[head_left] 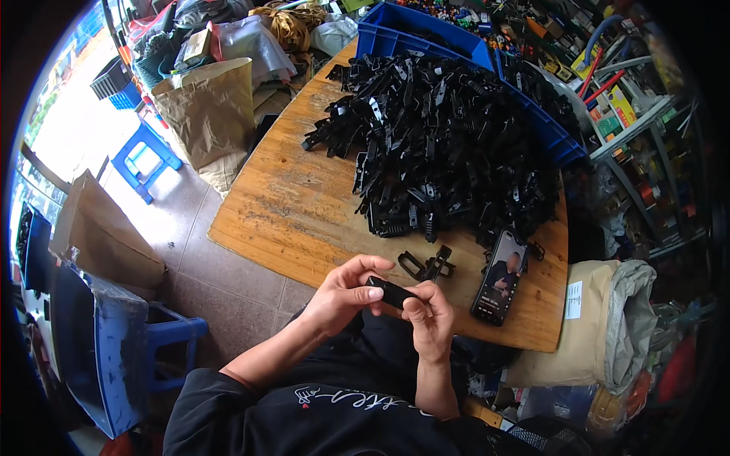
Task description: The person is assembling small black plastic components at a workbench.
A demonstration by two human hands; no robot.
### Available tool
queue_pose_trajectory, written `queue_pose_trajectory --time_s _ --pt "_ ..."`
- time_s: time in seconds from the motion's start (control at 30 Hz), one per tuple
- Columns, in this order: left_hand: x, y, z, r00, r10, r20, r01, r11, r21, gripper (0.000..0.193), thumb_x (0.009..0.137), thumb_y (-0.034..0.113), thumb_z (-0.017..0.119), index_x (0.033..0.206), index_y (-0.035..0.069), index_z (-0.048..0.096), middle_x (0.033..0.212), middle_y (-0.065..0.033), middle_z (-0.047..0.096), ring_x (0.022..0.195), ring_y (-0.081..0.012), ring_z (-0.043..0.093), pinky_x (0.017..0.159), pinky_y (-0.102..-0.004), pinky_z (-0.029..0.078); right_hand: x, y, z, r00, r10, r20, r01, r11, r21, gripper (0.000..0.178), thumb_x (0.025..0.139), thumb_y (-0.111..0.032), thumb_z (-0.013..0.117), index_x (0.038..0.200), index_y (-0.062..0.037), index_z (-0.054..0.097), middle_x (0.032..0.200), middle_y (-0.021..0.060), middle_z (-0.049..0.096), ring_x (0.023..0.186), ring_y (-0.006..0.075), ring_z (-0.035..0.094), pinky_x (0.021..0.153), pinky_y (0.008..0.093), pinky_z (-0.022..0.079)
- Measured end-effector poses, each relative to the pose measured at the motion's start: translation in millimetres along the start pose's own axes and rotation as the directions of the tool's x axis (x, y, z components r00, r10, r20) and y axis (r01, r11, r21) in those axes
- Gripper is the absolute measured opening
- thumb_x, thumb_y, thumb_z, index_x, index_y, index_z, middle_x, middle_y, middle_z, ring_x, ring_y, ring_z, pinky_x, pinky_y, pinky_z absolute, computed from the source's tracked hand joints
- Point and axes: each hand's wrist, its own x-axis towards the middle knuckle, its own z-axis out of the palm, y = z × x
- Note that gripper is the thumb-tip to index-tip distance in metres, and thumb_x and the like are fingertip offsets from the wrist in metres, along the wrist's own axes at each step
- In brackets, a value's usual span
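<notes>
Just off the table's near edge, a small, elongated black part (pixel 391 292) is held between both my hands; its exact kind is too small to tell. My left hand (pixel 344 298) pinches its left end with the thumb on top. At the other end, the thumb and curled fingers of my right hand (pixel 431 318) grip it. Beyond my fingers, a loose black clip-like piece (pixel 432 266) lies on the wooden table (pixel 281 205). A large heap of similar black parts (pixel 449 144) covers the table's far middle and right.
A lit phone (pixel 498 281) lies right of my hands. Blue crates (pixel 426 34) border the heap at the back and right. Left of the table are a paper sack (pixel 205 114), a blue stool (pixel 144 159) and a cardboard box (pixel 114 235). More sacks (pixel 566 327) stand at the right.
</notes>
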Motion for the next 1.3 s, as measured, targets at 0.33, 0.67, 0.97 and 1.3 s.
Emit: queue_pose_trajectory --time_s 0.33,0.67,0.97,1.3 --pt "15.0 32.4 3.3 0.989 -0.032 -0.143 -0.034 0.902 -0.431 0.019 0.086 0.022 0.052 0.1 0.009 0.054 0.104 -0.012 0.059 0.08 -0.0175 0.056 0.074 -0.0352 0.049 29.0 2.4 -23.2 0.87 -0.486 -0.09 0.115 0.376 -0.92 0.039 0.071 -0.015 0.072 0.102 -0.0028 0.052 0.076 0.0071 0.053 0.06 0.0179 0.048 0.058 0.0289 0.043" --pt "8.4 34.4 12.4 0.997 -0.049 0.054 0.009 0.818 0.576 0.036 0.071 0.013 0.069 0.104 0.002 0.061 0.088 -0.0035 0.061 0.069 -0.0079 0.051 0.063 -0.0207 0.042 2.3 -20.4 -17.9 0.958 0.172 0.228 -0.143 0.98 -0.139 0.02 0.083 -0.016 0.06 0.096 -0.0004 0.057 0.085 0.0032 0.06 0.074 0.0076 0.055 0.07 0.021 0.044" --pt "3.3 29.0 -0.3 0.991 -0.067 -0.117 0.1 0.948 0.304 0.016 0.074 0.008 0.065 0.087 0.0 0.061 0.078 -0.0074 0.061 0.061 -0.0133 0.059 0.055 -0.0229 0.048 59.2 -41.6 -241.2 0.832 -0.41 -0.374 -0.228 0.361 -0.904 0.02 0.084 -0.01 0.056 0.099 0.0019 0.056 0.095 0.0142 0.062 0.085 0.0214 0.059 0.076 0.0287 0.046" --pt "7.9 22.2 -3.4 0.985 -0.042 -0.17 0.085 0.964 0.252 0.017 0.075 0.01 0.062 0.09 0.002 0.058 0.078 -0.007 0.062 0.063 -0.0138 0.059 0.058 -0.0245 0.049 61.8 -22.2 -266.3 0.832 0.031 -0.554 -0.281 0.885 -0.371 0.02 0.084 -0.022 0.06 0.096 -0.0065 0.058 0.079 -0.0006 0.058 0.066 0.006 0.051 0.06 0.0208 0.044"
